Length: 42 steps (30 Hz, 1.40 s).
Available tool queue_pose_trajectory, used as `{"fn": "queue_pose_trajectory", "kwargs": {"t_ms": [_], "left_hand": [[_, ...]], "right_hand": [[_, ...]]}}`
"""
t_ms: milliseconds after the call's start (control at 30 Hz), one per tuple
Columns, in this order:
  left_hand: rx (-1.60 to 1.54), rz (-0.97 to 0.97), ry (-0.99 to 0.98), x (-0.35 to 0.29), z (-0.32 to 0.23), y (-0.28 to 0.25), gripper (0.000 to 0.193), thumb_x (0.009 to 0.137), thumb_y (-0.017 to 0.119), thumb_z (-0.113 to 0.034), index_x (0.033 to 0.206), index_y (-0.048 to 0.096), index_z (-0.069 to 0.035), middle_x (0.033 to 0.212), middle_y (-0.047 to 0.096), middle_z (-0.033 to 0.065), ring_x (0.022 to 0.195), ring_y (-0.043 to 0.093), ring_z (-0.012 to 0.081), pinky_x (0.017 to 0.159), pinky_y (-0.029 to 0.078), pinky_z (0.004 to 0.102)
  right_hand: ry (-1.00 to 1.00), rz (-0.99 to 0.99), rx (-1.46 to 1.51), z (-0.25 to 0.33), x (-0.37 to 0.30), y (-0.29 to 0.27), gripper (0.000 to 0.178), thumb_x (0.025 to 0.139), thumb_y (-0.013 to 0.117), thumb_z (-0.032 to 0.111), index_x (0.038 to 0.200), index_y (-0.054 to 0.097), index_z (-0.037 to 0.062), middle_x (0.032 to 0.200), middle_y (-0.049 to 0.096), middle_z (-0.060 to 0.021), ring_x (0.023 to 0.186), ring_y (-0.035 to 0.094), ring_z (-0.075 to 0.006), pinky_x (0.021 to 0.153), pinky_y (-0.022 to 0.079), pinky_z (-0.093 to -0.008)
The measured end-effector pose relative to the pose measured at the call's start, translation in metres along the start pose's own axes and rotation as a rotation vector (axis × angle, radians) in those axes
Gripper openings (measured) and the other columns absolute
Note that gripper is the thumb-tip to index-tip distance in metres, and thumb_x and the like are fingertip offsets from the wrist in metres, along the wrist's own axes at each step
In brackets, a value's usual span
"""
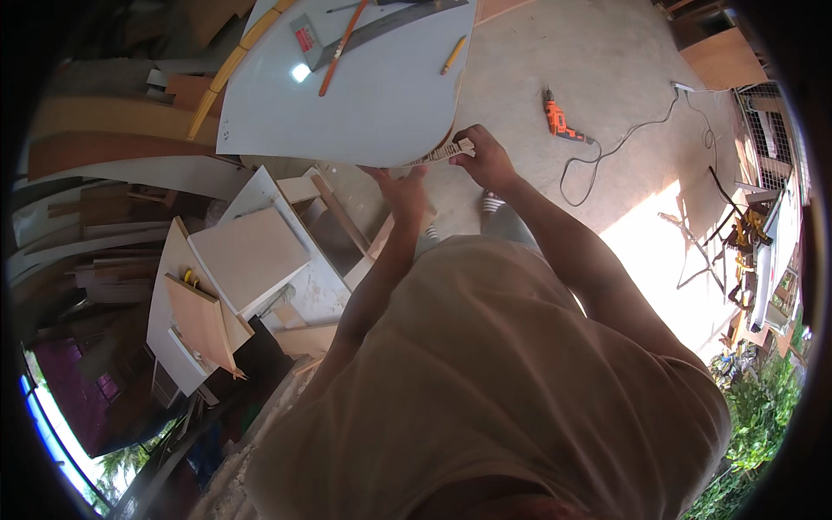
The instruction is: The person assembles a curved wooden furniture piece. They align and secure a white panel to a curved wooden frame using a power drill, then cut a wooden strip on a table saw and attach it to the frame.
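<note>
A thin, ribbed, pale strip [440, 154] sits at the rounded near corner of a smooth white panel [381, 117], its long axis slanting rightward and away from me. My right hand [487, 163] pinches its right end; my left hand [400, 189] meets the panel's edge, its grip unclear. Beyond, an orange drill [559, 120] lies on the grey floor [524, 74].

Strong sunlight whitens a patch of the floor [663, 251] on the right, wiping out its detail, while the rest sits in softer, even daylight. A small, hard glare spot shines on the white panel [373, 113]. The stacked boards [121, 165] at left fall into murky shadow, and the shirt [485, 364] is dim. A slight haze softens fine detail; straight edges bow toward the rim, which fades to black.
</note>
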<state>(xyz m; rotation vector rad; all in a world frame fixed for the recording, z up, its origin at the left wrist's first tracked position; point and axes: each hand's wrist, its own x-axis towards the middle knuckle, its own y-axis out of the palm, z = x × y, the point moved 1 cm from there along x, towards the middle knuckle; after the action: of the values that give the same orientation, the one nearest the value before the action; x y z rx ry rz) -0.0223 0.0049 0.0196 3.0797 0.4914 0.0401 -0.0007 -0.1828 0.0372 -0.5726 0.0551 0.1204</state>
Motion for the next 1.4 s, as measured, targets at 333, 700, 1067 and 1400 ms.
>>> {"fn": "queue_pose_trajectory", "kwargs": {"t_ms": [333,700,1067,1400], "left_hand": [[0.234,-0.004,-0.091,0.002,0.003,0.006,0.098,0.068,0.08,-0.004,0.146,0.02,0.001,0.141,0.037,0.0181,0.13,0.041,0.0298,0.11,0.035,0.0421],[0.199,-0.015,-0.031,0.006,-0.019,0.04,0.073,0.064,0.077,0.009,0.128,0.041,0.003,0.12,0.053,0.0132,0.108,0.056,0.0243,0.097,0.045,0.039],[0.135,0.057,0.063,0.009,0.013,0.022,0.069,0.071,0.083,-0.004,0.13,0.048,0.004,0.126,0.057,0.0119,0.112,0.055,0.0276,0.099,0.044,0.0403],[0.198,0.102,-0.109,0.013,0.041,0.0,0.081,0.074,0.087,-0.02,0.136,0.041,0.004,0.138,0.048,0.0131,0.124,0.048,0.0254,0.106,0.041,0.0407]], "right_hand": [[-0.264,0.026,-0.135,-0.012,0.034,-0.01,0.047,0.073,0.082,0.024,0.113,0.061,0.012,0.118,0.05,-0.0089,0.115,0.049,-0.0319,0.098,0.044,-0.0427],[-0.194,0.165,-0.203,-0.001,0.047,-0.021,0.048,0.076,0.079,0.029,0.117,0.059,0.012,0.12,0.049,-0.0092,0.117,0.048,-0.0314,0.1,0.04,-0.043],[-0.236,0.04,0.123,-0.032,0.046,-0.008,0.042,0.073,0.079,0.02,0.112,0.064,0.0112,0.107,0.056,-0.0059,0.108,0.051,-0.0285,0.097,0.042,-0.0423],[-0.232,-0.163,0.259,-0.035,0.051,0.01,0.034,0.069,0.078,0.014,0.102,0.071,0.0179,0.092,0.058,-0.0025,0.095,0.054,-0.0257,0.09,0.045,-0.0382]]}}
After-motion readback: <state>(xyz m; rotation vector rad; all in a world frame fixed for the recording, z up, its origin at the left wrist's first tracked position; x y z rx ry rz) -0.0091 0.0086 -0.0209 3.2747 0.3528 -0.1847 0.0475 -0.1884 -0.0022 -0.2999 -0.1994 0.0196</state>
